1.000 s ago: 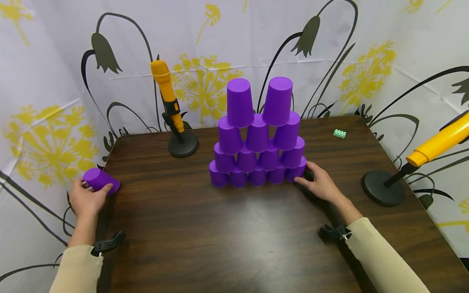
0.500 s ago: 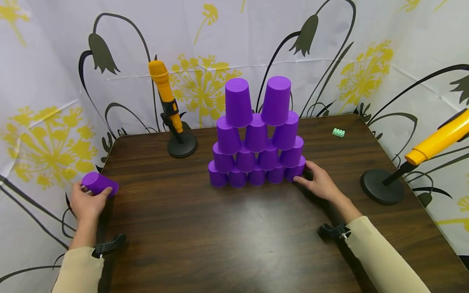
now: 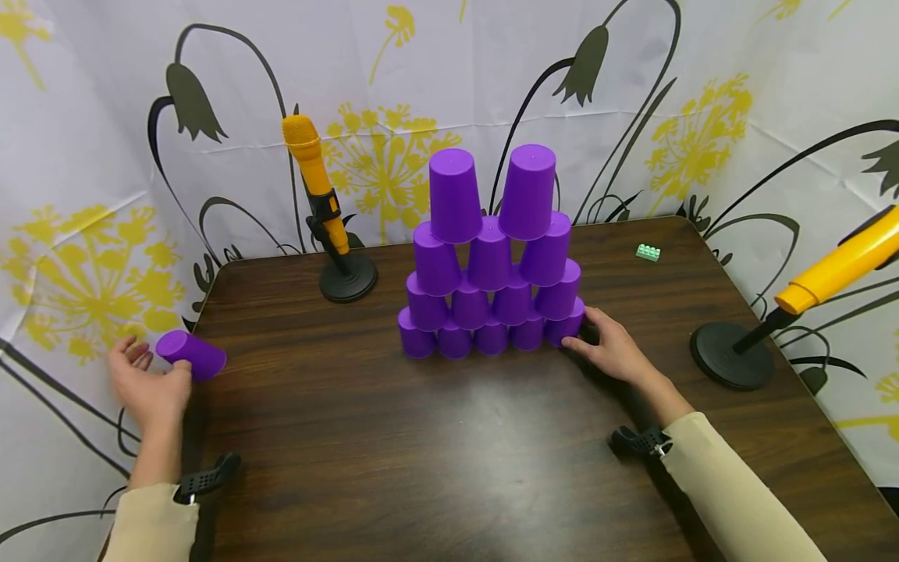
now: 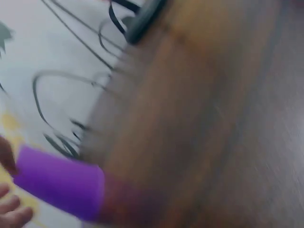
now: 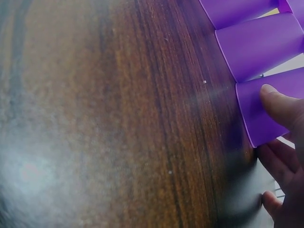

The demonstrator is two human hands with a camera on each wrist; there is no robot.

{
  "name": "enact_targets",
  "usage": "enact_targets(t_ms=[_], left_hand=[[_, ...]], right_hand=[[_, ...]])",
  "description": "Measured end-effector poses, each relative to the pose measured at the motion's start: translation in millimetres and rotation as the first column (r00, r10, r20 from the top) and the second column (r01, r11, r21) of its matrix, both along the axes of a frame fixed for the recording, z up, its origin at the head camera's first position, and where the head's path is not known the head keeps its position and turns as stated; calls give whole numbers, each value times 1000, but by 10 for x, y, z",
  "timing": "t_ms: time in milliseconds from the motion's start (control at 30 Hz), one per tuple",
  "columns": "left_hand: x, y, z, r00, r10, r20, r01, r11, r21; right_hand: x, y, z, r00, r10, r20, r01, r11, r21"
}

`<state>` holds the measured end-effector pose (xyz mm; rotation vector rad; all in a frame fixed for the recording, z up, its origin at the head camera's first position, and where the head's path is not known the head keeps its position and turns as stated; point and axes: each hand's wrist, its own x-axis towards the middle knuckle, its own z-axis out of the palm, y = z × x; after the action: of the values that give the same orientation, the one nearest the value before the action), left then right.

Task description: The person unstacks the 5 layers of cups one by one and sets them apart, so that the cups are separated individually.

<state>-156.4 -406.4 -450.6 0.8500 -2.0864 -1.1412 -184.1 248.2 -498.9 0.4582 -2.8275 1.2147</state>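
A pyramid of several purple cups (image 3: 492, 257) stands upside down at the middle back of the brown table (image 3: 421, 453). My right hand (image 3: 607, 343) rests at its lower right corner, thumb (image 5: 280, 102) touching the end cup (image 5: 259, 111) of the bottom row, the other fingers relaxed beside it. A single purple cup (image 3: 191, 355) lies on its side at the table's left edge. My left hand (image 3: 143, 382) is just left of it with fingers spread, the thumb close to or touching the cup. The blurred left wrist view shows that cup (image 4: 61, 183) and fingertips (image 4: 12, 213).
A yellow microphone (image 3: 316, 187) on a black round stand is at the back left. Another yellow microphone (image 3: 836, 269) with its base (image 3: 730, 355) is at the right edge. A small green brick (image 3: 648, 252) lies back right. A flowered curtain (image 3: 70, 156) surrounds the table.
My left hand has opened off the lying cup and drawn slightly left; the cup stays on its side. The right hand and pyramid have not moved.
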Motion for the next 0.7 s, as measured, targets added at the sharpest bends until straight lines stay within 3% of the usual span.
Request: enact_targets(t_ms=[67, 100, 200, 300, 367, 433, 567, 633, 700], left_hand=[[-26, 114, 153, 984, 16, -178, -23, 999, -37], [-41, 193, 239, 963, 12, -271, -32, 997, -68], [-72, 530, 541, 854, -88, -513, -28, 976, -215], [-66, 1012, 906, 732, -261, -629, 40, 938, -344], [-38, 1365, 1159, 668, -388, -635, 146, 905, -400], [-8, 1691, 1380, 613, -522, -593, 283, 846, -452], [27, 2220, 1712, 514, -747, -422, 570, 664, -483], [10, 2426, 1817, 462, -821, -334, 679, 570, -462], [-29, 2607, 1900, 419, -868, -266, 762, 496, -417]], right_hand=[[0, 0, -3, 1000, -1, -2, 1, 1000, -2], [1, 2, -5, 1000, -1, -2, 1, 1000, -3], [-1, 4, -11, 1000, -3, -3, 3, 1000, -4], [-1, 6, -8, 1000, 4, -3, -4, 1000, -2], [-1, 4, 1, 1000, 5, 2, -5, 1000, -3], [0, 6, 5, 1000, 6, 8, -6, 1000, -5], [-2, 7, 6, 1000, 10, 15, -10, 1000, -6], [-5, 10, -1, 1000, 11, 12, -11, 1000, -6], [-5, 9, -7, 1000, 13, 6, -13, 1000, -5]])
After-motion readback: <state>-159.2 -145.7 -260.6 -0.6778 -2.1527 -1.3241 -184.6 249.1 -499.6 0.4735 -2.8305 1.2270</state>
